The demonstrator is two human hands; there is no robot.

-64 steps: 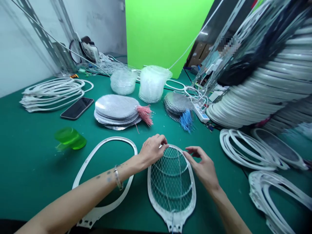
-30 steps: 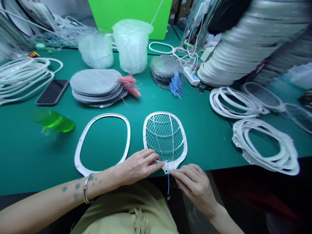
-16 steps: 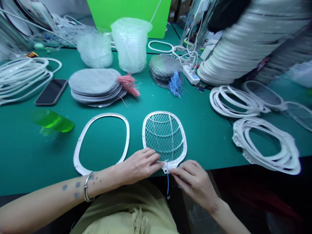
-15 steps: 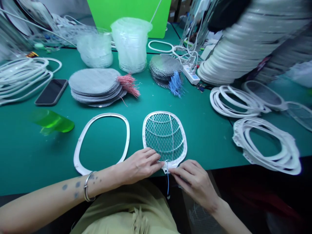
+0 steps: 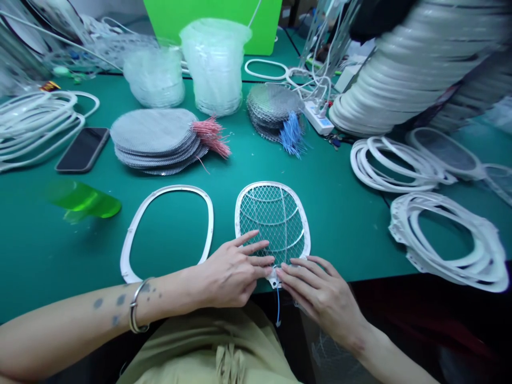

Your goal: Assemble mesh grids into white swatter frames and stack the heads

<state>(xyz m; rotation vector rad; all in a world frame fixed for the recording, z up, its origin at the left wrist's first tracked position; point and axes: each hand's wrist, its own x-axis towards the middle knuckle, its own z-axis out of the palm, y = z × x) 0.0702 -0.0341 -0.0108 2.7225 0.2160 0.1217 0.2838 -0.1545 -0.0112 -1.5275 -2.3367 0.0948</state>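
1. Lying flat on the green worktop (image 5: 340,234): mesh swatter grid in a white plastic frame (image 5: 272,224), directly ahead of the person's torso, neck end at the near edge.
2. Long axis runs roughly straight away from the person: rounded head far, neck tab (image 5: 273,278) near. Blue wire (image 5: 277,312) drops from the tab past the worktop edge.
3. Left hand (image 5: 230,280) sits left of the tab, fingers spread over the lower mesh and frame. Right hand (image 5: 320,301) sits right of it, fingers against the tab. Both about equally close; cannot call a nearer one.
4. Left grip open and flat, no closure. Right grip: fingers extended, cannot tell if pinching the tab.
5. Empty white frame (image 5: 206,213) just left of the grid, not touching it.
6. No brand, label or readable writing visible.
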